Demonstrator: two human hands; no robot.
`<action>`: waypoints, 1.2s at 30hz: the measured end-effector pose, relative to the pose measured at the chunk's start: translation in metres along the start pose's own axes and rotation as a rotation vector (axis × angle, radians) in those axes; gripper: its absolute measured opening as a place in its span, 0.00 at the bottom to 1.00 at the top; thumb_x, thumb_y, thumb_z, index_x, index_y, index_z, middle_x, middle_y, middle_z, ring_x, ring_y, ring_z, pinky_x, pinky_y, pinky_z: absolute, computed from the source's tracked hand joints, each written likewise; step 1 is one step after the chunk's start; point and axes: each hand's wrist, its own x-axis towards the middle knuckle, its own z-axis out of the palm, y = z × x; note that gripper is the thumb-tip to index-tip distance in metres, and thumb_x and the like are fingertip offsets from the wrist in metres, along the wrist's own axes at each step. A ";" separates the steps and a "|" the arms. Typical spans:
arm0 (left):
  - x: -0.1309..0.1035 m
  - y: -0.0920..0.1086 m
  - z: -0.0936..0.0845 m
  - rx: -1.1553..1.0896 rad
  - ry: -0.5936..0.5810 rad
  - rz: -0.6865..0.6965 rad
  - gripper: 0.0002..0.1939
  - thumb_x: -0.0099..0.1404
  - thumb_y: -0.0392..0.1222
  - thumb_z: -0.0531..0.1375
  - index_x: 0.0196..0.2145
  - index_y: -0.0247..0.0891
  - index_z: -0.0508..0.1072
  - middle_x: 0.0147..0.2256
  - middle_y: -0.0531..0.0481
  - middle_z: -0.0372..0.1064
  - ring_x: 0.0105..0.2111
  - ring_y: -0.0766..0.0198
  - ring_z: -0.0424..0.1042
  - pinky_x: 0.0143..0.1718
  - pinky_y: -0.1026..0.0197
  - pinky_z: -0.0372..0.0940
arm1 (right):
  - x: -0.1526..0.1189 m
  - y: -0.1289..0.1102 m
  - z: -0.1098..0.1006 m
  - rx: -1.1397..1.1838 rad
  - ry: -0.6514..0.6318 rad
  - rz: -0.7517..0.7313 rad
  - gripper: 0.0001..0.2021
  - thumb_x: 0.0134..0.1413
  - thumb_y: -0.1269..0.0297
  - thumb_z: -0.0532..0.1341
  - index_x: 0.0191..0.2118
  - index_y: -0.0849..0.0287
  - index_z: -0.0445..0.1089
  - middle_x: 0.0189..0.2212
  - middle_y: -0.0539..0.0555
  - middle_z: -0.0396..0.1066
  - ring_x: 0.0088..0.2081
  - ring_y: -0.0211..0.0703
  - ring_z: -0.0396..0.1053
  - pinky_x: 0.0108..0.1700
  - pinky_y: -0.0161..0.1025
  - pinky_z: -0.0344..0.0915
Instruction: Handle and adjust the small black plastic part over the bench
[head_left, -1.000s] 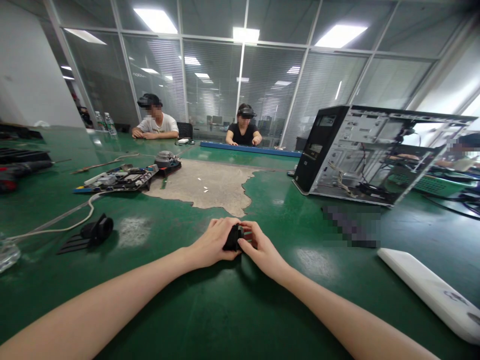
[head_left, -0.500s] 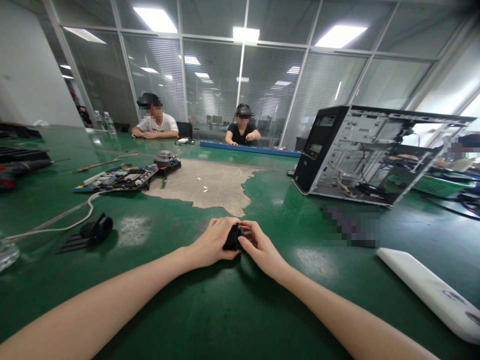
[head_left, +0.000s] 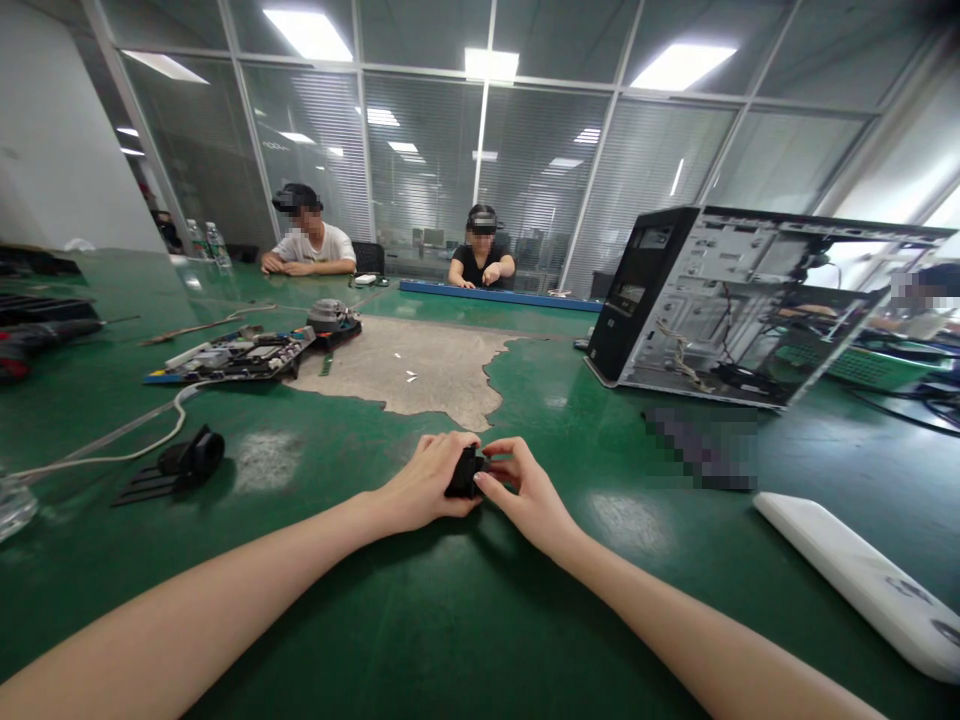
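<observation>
A small black block-like part (head_left: 461, 473) sits at the middle of the green table, partly covered by fingers, so its exact kind cannot be told. My left hand (head_left: 427, 480) wraps round its left side, thumb below and fingers over the top. From the right, my right hand (head_left: 521, 490) pinches at the part's right edge with curved fingers, the thumb tip against it. To the left lies a black bracket-like piece (head_left: 196, 458) with a round end and thin prongs.
An open computer case (head_left: 637, 300) stands at the right, near a white rounded device (head_left: 847, 575). Farther left lie a circuit board (head_left: 240, 352), a pale cable (head_left: 180, 410) and a power drill (head_left: 45, 335). Two people sit across the table (head_left: 555, 390); another is at far right.
My right hand's fingers have shifted slightly at the part's right edge and spread a little. My left hand keeps its hold. A person across the table has moved a hand.
</observation>
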 end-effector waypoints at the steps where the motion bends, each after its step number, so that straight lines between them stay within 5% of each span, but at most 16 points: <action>1: 0.000 0.000 0.000 -0.001 0.000 0.000 0.28 0.53 0.41 0.60 0.49 0.41 0.51 0.44 0.47 0.60 0.44 0.56 0.61 0.46 0.54 0.52 | 0.000 0.000 -0.001 0.034 0.012 0.026 0.12 0.47 0.65 0.59 0.38 0.56 0.56 0.34 0.50 0.66 0.36 0.39 0.69 0.41 0.41 0.66; 16: -0.001 0.001 -0.002 -0.003 -0.017 0.050 0.29 0.55 0.41 0.60 0.50 0.41 0.49 0.47 0.45 0.59 0.46 0.54 0.59 0.47 0.52 0.51 | 0.013 -0.003 -0.003 0.164 -0.051 0.209 0.15 0.41 0.60 0.64 0.35 0.61 0.66 0.31 0.52 0.69 0.34 0.39 0.68 0.40 0.41 0.65; 24: -0.002 0.001 -0.001 0.006 0.000 0.046 0.29 0.54 0.39 0.59 0.50 0.41 0.49 0.46 0.45 0.59 0.46 0.54 0.60 0.47 0.53 0.51 | 0.001 -0.002 0.003 0.143 -0.074 0.030 0.11 0.43 0.64 0.62 0.35 0.56 0.61 0.36 0.50 0.63 0.42 0.41 0.65 0.40 0.38 0.67; 30: -0.002 0.001 -0.001 0.002 0.015 0.049 0.30 0.54 0.40 0.60 0.50 0.42 0.49 0.46 0.45 0.60 0.46 0.54 0.60 0.47 0.52 0.51 | 0.001 0.003 0.003 0.159 -0.097 0.044 0.08 0.50 0.60 0.58 0.34 0.56 0.59 0.31 0.48 0.63 0.31 0.35 0.66 0.35 0.37 0.68; 36: -0.001 0.001 0.000 0.009 0.009 0.043 0.29 0.55 0.41 0.59 0.50 0.41 0.49 0.45 0.46 0.60 0.45 0.55 0.60 0.46 0.53 0.51 | 0.008 0.003 0.001 0.089 -0.071 0.075 0.10 0.49 0.61 0.58 0.36 0.57 0.59 0.33 0.50 0.64 0.33 0.37 0.66 0.35 0.38 0.66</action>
